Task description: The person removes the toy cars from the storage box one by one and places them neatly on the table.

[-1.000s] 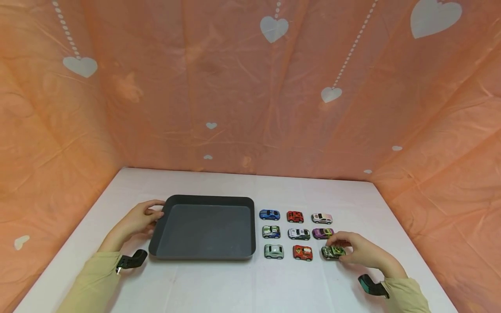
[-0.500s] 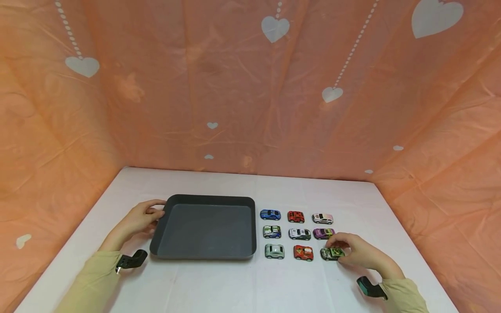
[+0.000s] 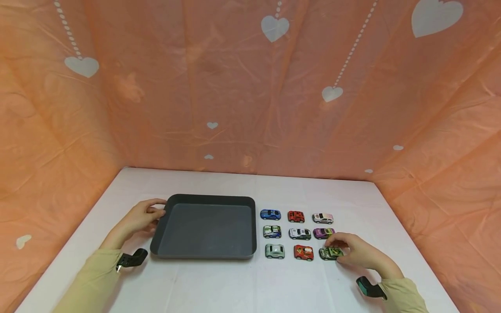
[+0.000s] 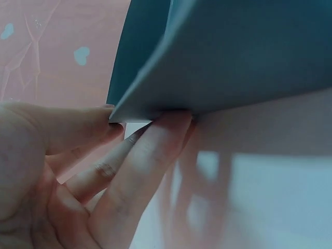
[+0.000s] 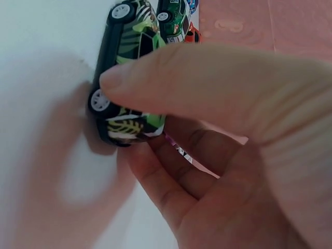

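My left hand (image 3: 137,219) is at the left side of a dark grey rectangular tray (image 3: 154,243). In the left wrist view its thumb and fingertips (image 4: 174,122) pinch the tray's edge, with fingers underneath. At the right, my right hand (image 3: 362,252) holds a green camouflage toy car (image 3: 328,253) at the right end of the front row. The right wrist view shows the thumb (image 5: 124,78) along the car's side and fingers around its rear. Beside that car, to the left, stands a red toy car (image 3: 303,252). Just behind it is a purple and yellow toy car (image 3: 323,233).
More toy cars stand in rows right of the tray: a pale green one (image 3: 275,251), a white and black one (image 3: 299,234), a blue one (image 3: 270,214) and others. An orange curtain with hearts (image 3: 235,87) encloses the white table (image 3: 211,287).
The green camouflage car has slid slightly left with my right hand, closer to the red car in its row. My left hand has stayed on the tray's edge.
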A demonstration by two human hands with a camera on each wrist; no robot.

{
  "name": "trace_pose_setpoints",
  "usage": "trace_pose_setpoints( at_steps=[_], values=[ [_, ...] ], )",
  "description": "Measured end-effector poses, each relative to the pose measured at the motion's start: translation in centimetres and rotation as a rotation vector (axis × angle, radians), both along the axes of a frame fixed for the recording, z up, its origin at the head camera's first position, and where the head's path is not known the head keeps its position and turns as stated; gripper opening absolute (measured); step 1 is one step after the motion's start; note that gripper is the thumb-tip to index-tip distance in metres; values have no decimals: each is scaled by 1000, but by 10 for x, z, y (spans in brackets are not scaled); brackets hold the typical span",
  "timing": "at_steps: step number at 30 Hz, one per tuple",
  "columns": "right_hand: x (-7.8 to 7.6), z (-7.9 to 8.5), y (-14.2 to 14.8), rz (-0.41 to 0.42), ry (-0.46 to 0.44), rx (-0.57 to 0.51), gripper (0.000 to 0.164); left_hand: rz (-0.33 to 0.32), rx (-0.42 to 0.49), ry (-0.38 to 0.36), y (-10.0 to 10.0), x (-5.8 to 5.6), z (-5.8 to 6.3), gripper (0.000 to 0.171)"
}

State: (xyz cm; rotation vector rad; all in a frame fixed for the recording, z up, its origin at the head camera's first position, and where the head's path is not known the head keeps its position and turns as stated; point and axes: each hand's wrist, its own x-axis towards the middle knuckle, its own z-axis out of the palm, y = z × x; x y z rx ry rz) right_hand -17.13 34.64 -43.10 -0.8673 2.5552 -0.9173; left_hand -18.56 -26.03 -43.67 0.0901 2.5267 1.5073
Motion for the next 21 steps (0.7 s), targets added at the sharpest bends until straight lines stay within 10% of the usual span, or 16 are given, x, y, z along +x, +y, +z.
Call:
trace_pose_setpoints(
  at_steps=[21],
  values=[
    [0, 23, 20, 2, 154, -68, 33, 34, 6, 97, -23, 7, 0, 44]
  ],
)
